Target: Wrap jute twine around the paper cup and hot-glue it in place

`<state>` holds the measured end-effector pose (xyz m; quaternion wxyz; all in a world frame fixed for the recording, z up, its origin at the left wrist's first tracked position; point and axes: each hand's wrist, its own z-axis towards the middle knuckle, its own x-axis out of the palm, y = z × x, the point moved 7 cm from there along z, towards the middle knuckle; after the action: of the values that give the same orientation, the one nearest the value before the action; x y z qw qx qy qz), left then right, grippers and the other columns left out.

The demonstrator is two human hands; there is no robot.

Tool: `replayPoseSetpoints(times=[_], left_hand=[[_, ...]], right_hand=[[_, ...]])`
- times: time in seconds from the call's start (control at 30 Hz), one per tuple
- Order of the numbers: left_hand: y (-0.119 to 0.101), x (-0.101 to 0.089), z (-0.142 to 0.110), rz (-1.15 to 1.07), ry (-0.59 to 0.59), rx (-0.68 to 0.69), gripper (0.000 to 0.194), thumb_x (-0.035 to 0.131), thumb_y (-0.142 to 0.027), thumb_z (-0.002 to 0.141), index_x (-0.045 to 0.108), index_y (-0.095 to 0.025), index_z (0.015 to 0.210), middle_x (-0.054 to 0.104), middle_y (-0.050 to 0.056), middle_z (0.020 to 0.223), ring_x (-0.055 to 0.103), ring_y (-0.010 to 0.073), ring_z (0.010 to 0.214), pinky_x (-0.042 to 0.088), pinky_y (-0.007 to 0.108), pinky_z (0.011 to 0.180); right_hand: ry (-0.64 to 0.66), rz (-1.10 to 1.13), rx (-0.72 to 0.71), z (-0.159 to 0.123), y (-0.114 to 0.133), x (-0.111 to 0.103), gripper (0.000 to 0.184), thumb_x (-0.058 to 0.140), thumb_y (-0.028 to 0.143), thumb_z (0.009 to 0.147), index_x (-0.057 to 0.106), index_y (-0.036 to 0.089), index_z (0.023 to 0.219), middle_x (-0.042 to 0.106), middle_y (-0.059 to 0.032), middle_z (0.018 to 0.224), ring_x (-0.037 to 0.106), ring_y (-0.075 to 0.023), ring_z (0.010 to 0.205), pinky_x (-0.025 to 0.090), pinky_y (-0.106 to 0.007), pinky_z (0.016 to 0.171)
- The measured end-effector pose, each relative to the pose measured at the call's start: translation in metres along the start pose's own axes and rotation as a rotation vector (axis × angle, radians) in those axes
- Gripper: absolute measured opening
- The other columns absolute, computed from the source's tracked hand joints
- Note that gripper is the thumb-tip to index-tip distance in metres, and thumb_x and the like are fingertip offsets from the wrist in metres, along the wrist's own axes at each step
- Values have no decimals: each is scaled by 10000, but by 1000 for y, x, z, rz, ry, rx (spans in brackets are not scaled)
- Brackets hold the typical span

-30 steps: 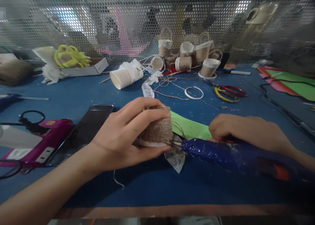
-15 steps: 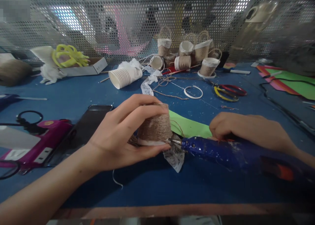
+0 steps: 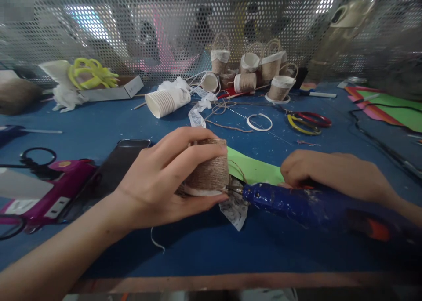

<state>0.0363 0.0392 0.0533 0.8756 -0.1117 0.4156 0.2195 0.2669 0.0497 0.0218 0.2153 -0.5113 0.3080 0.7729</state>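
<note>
My left hand (image 3: 171, 178) is closed around a twine-wrapped paper cup (image 3: 211, 169), held upside down with its white rim low. In my right hand (image 3: 329, 173) is a blue hot glue gun (image 3: 290, 202), my fingers wrapped round it. The gun's metal nozzle (image 3: 234, 189) points left and meets the cup near its rim. Below the nozzle hangs a strip of white lace (image 3: 235, 211), and a loose twine end curls above it. Behind the nozzle lies a light green sheet of paper (image 3: 253, 167), partly covered by the cup and my right hand.
Finished twine baskets (image 3: 280, 88) stand at the back, beside stacked paper cups (image 3: 161, 103). Scissors (image 3: 306, 121) and a white ring (image 3: 259, 122) lie right of centre. At left are a phone (image 3: 121, 160) and a magenta power strip (image 3: 66, 182). A black cable (image 3: 372, 138) runs at right.
Almost nothing differs. The cup, both hands and the glue gun keep their positions, and the view has shifted only slightly.
</note>
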Motion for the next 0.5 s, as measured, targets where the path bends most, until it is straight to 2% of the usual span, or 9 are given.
replayPoseSetpoints(times=[0.13,0.3,0.5], left_hand=[[1,3,-2,18,23,4,483,745,-436,893,565,-186,1265,655,151,1268,706,274,1100,651,375,857],[4,5,-4,20,43,-10,438,669,-476,934,543,-255,1291,640,116,1304,693,272,1129,655,384,858],[3,8,-3,35,87,1,442,668,-454,944,540,-218,1295,650,144,1295,691,285,1145,657,381,823]], right_hand=[[96,151,-132,-1,2,7,85,567,275,942,633,329,945,717,65,918,723,-119,777,494,-214,572],[54,111,-74,0,-2,3,139,533,206,975,618,303,926,714,58,925,700,-115,776,475,-219,591],[142,183,-169,-4,-2,11,86,568,227,977,613,293,1007,703,29,974,711,-133,853,473,-224,611]])
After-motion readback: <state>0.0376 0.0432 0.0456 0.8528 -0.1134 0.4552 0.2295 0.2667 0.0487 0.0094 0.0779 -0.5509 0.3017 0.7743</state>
